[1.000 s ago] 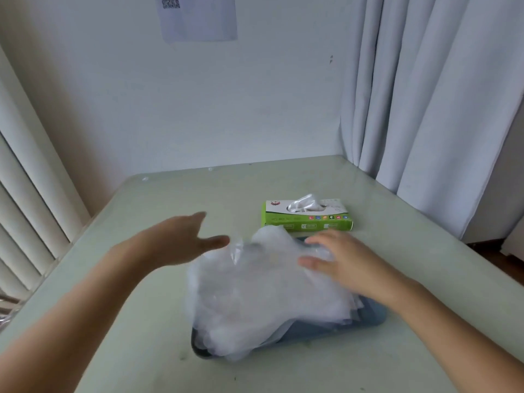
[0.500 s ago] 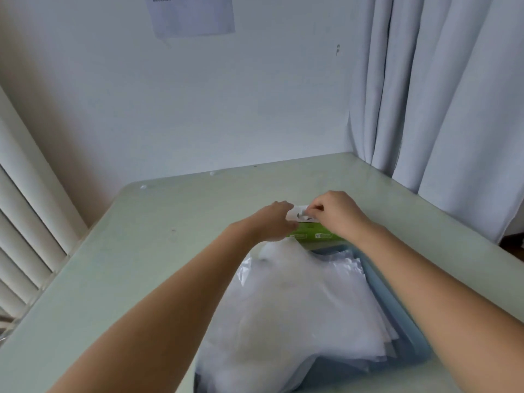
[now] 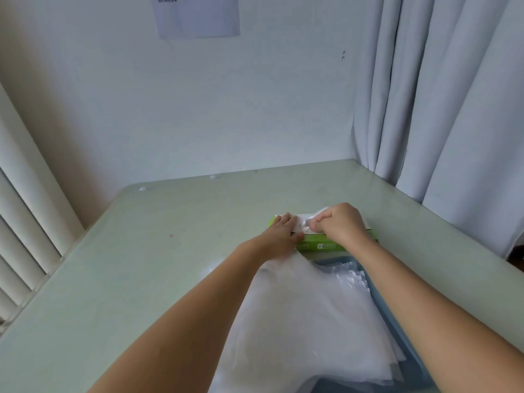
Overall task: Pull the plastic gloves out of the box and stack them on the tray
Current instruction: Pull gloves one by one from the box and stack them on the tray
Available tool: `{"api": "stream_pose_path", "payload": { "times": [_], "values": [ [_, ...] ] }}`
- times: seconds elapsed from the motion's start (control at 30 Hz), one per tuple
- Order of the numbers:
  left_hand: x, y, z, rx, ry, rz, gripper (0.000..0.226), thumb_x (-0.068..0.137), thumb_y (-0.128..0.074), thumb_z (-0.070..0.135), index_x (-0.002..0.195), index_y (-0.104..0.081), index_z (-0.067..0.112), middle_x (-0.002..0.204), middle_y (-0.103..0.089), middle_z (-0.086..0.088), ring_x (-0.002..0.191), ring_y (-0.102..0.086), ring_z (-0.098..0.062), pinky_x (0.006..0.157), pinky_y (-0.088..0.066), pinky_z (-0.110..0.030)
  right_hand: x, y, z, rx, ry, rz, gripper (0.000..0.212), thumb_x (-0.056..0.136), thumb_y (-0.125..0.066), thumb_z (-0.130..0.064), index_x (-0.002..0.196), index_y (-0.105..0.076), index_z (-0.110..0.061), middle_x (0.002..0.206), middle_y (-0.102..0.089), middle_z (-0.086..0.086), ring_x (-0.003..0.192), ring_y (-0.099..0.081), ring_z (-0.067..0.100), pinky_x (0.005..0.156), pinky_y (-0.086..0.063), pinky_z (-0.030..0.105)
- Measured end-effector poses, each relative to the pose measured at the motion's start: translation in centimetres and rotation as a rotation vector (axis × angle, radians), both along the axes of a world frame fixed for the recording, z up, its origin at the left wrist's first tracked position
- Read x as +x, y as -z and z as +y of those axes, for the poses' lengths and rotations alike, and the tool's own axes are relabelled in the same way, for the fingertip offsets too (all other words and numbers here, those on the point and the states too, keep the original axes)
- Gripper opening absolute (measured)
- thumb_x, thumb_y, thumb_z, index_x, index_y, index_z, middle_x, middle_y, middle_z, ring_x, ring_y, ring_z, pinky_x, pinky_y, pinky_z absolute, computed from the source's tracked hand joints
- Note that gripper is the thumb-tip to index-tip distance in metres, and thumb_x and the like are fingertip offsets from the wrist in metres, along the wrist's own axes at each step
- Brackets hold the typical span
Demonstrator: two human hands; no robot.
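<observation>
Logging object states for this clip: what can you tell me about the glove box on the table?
The glove box is a low, long carton, seemingly cardboard, green-sided with a white top, lying flat on the table just beyond the tray. The left hand presses on its left end; the right hand pinches a clear glove at its top opening.

Plain home-like room: pale green table (image 3: 170, 265), grey curtains (image 3: 439, 109), slatted blinds (image 3: 17, 251), paper sheet (image 3: 198, 15) on the wall (image 3: 226, 109).
</observation>
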State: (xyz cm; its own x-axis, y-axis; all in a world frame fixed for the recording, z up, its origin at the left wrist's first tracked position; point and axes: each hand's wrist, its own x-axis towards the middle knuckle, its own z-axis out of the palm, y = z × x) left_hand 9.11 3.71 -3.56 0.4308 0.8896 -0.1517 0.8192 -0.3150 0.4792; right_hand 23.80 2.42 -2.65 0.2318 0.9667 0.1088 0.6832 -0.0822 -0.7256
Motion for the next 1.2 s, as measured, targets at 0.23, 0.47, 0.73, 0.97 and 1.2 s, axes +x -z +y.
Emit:
{"api": "stream_pose_path", "payload": {
  "times": [0.23,0.47,0.73,0.97,1.2],
  "values": [
    [0.0,-0.3,-0.3,-0.001,-0.009,-0.011,0.05,0.103,-0.033,0.026,0.147,-0.023,0.005,0.153,-0.021,-0.008,0.144,-0.011,-0.026,0.115,-0.016,-0.036,0.4,0.1,-0.1,-0.013,0.025,0.175,0.013,0.075,-0.077,-0.014,0.085,-0.077,-0.005,0.087,-0.073,0.01,0.086,-0.067,0.023,0.082,-0.053,0.031],
    [0.0,-0.7,-0.8,0.028,-0.011,-0.025,0.055,0.103,-0.034,0.027,0.152,-0.014,0.011,0.161,-0.006,-0.003,0.148,0.0,-0.021,0.115,-0.006,-0.03,1.6,0.1,0.7,0.349,-0.203,-0.215,0.013,0.081,-0.072,-0.01,0.092,-0.07,-0.016,0.087,-0.06,-0.007,0.076,-0.051,0.01,0.067,-0.043,0.022],
    [0.4,-2.1,-1.0,0.052,-0.024,0.042,0.05,0.101,-0.041,0.025,0.147,-0.029,0.008,0.153,-0.029,-0.011,0.139,-0.027,-0.022,0.104,-0.022,-0.024,2.9,-0.8,1.5,0.264,-0.389,-0.538,0.017,0.084,-0.069,-0.029,0.078,-0.075,-0.014,0.08,-0.065,-0.002,0.077,-0.058,0.018,0.067,-0.043,0.032],
    [1.0,-3.2,-0.7,0.06,-0.034,0.134,0.055,0.098,-0.048,0.028,0.148,-0.029,0.013,0.151,-0.036,-0.008,0.136,-0.035,-0.024,0.105,-0.028,-0.026,4.0,-1.4,1.5,0.133,-0.397,-0.396,0.024,0.091,-0.06,-0.022,0.084,-0.072,-0.002,0.082,-0.07,0.012,0.078,-0.062,0.027,0.073,-0.048,0.037],
    [1.3,-3.4,-0.5,0.076,-0.033,0.157,0.055,0.096,-0.051,0.023,0.148,-0.032,0.017,0.15,-0.038,-0.005,0.135,-0.037,-0.023,0.104,-0.031,-0.027,3.0,-4.1,-0.1,0.115,-0.408,-0.456,0.005,0.073,-0.079,-0.017,0.072,-0.075,-0.02,0.073,-0.07,-0.008,0.062,-0.059,0.004,0.053,-0.034,0.015]
  ]
}}
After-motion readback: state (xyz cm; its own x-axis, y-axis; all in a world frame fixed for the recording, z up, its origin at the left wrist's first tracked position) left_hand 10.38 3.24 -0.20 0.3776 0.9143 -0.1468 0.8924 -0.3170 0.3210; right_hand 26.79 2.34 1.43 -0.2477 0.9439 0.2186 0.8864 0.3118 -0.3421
